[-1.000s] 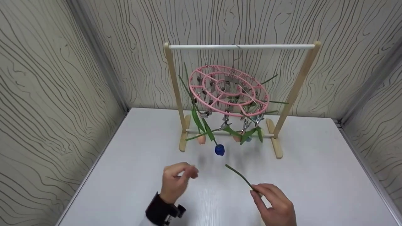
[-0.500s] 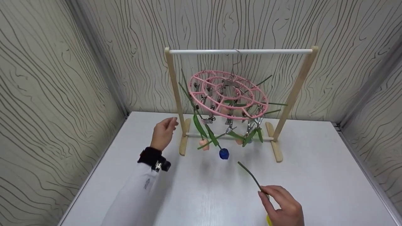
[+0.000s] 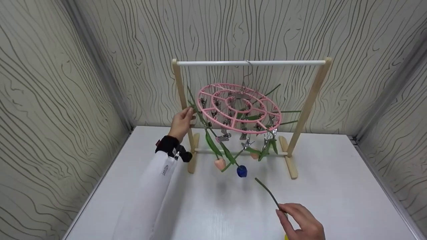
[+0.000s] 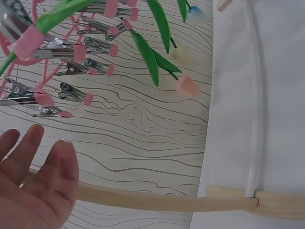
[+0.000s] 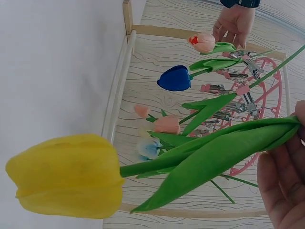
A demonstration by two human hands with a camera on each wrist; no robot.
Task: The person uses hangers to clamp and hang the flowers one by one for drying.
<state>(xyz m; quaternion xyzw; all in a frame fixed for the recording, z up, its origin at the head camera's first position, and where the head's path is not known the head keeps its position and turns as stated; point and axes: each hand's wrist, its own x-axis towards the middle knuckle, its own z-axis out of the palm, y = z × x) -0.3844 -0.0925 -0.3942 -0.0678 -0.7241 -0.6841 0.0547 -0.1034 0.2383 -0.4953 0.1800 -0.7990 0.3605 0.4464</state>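
My right hand (image 3: 302, 221) pinches the green stem of a yellow tulip (image 5: 71, 176); in the right wrist view its bloom points left, with long green leaves behind it. The stem's bare end points up toward the rack in the head view. My left hand (image 3: 181, 122) is raised beside the rack's left post, close to the stem ends there; its fingers are loosely bent in the left wrist view, with no object visible in them. A pink round clip hanger (image 3: 257, 132) hangs tilted. Its clips hold several tulips head down, including a blue tulip (image 3: 242, 171) and a pink tulip (image 3: 220, 164).
A wooden rack (image 3: 307, 110) with a white top bar (image 3: 213, 63) carries the hanger by its hook. It stands on a white table (image 3: 333, 186) against wood-patterned walls. Metal clips with pink tips (image 4: 71, 95) dangle from the hanger's left side.
My left hand has risen from over the table to the left side of the hanger. The right hand, still pinching the yellow tulip, has shifted slightly right and down in view.
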